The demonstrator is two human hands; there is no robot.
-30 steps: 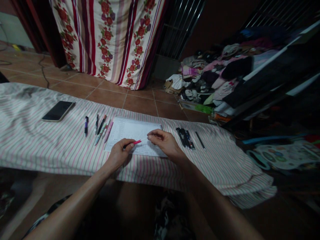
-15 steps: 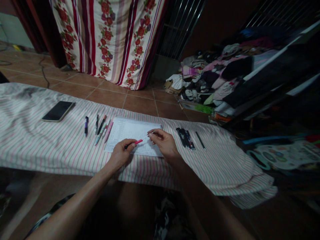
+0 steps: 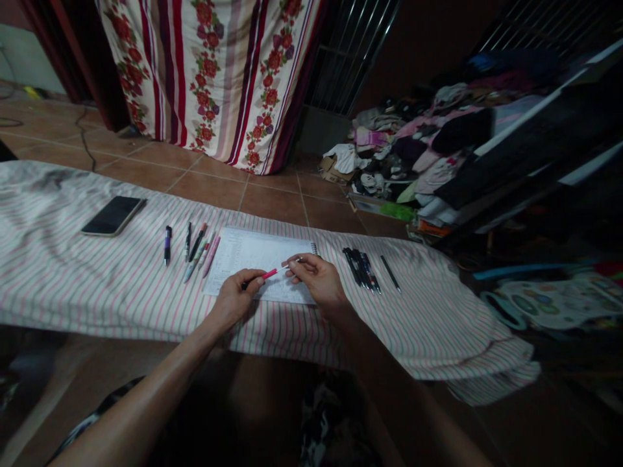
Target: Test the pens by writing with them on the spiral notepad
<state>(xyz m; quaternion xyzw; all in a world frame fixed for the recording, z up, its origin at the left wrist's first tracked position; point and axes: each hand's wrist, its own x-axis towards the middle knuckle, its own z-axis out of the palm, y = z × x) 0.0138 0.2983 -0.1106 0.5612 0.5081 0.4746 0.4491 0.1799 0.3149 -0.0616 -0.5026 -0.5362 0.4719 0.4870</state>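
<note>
Over the notebook, my left hand (image 3: 236,295) is closed round a pink pen barrel (image 3: 269,274) with a dark rear end. The barrel tilts up to the right. A thin white refill (image 3: 283,268) runs in line with its front end, and my right hand (image 3: 316,279) pinches it between thumb and fingertips. Whether the refill's end sits inside the barrel is too small to tell. Beneath both hands lies the spiral notebook (image 3: 238,250), its page covered in faint writing. The wrists hang over the near edge of the striped cloth.
Several pens (image 3: 197,253) lie left of the notebook, with a purple pen (image 3: 168,246) and a phone (image 3: 113,216) farther left. Several dark pens (image 3: 361,271) and one separate pen (image 3: 390,274) lie to the right. The striped cloth (image 3: 438,324) covers the surface. Clothes (image 3: 413,143) are heaped beyond.
My right hand's fingers have shifted slightly at the refill, and a dark-tipped end now shows above them. My left hand has barely moved and keeps its grip on the barrel.
</note>
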